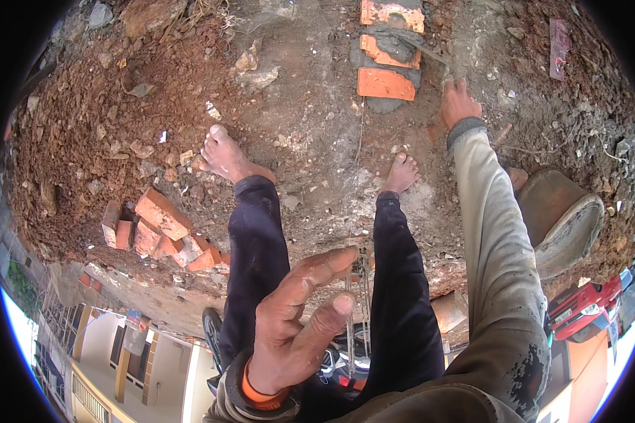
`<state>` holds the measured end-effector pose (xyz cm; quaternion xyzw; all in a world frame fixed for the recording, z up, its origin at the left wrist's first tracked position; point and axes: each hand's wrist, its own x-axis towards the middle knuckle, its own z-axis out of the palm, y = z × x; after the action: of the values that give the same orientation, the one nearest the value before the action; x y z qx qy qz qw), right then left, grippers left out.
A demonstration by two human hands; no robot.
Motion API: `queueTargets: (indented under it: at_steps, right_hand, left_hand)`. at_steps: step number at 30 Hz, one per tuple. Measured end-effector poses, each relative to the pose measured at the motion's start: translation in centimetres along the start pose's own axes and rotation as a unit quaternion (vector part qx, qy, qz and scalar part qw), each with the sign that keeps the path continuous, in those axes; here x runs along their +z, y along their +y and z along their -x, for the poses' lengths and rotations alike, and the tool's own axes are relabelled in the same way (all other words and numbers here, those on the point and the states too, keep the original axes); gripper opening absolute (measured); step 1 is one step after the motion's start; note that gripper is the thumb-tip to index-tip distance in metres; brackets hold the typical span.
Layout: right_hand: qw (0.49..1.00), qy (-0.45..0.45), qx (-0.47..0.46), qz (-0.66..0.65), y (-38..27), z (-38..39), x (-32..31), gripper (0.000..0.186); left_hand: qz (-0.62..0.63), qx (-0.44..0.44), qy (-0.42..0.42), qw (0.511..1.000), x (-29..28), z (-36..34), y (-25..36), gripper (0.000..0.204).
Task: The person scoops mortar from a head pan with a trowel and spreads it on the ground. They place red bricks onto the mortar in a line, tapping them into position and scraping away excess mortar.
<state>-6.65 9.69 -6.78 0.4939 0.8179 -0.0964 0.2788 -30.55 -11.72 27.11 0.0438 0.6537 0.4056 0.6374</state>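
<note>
My right hand [461, 103] grips a trowel, whose blade [401, 48] reaches left onto grey mortar at a short row of orange bricks [385, 82] at the top centre. Mortar partly covers the two farther bricks and shows around the near one. My left hand [300, 321] is raised at the lower centre, palm side partly showing, thumb and index finger apart, with nothing visible held. A thin string [361, 134] runs from the bricks down toward it; whether it touches the fingers I cannot tell.
My bare feet [226, 155] stand apart on dirt and rubble. A pile of loose bricks [164, 213] lies left, a large worn bucket [554, 215] right, and a pink strip [558, 48] upper right. Past the lower edge of the ground show a red vehicle [578, 310] and a building [134, 366].
</note>
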Motion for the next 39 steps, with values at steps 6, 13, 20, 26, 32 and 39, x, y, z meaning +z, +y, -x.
queueTargets:
  at_steps: [6,13,20,26,32,39]
  right_hand:
    - [0.988,-0.057,0.020,-0.141,-2.8,1.7,-3.1,0.043]
    - [0.866,-0.148,0.098,-0.468,-4.1,-1.9,3.0,0.044]
    - [0.878,-0.164,0.073,-0.444,-3.6,-0.9,0.8,0.045]
    - [0.907,-0.138,0.084,-0.388,-4.3,-3.0,2.0,0.047]
    - [0.966,-0.033,0.099,-0.239,-3.2,2.5,1.2,0.042]
    - [0.992,0.057,0.047,-0.106,-0.4,2.5,8.4,0.036]
  left_hand:
    - [-0.005,-0.014,0.005,1.000,-0.1,0.0,-0.1,0.037]
    - [-0.055,-0.035,-0.029,0.997,0.0,-0.3,0.1,0.042]
    - [-0.036,-0.027,-0.011,0.999,0.1,-0.1,0.2,0.037]
    - [-0.043,-0.040,-0.030,0.998,0.6,-0.8,0.7,0.038]
    - [-0.054,-0.040,-0.023,0.997,0.4,-0.5,0.9,0.041]
    - [-0.066,-0.045,-0.041,0.996,0.8,-1.1,1.0,0.042]
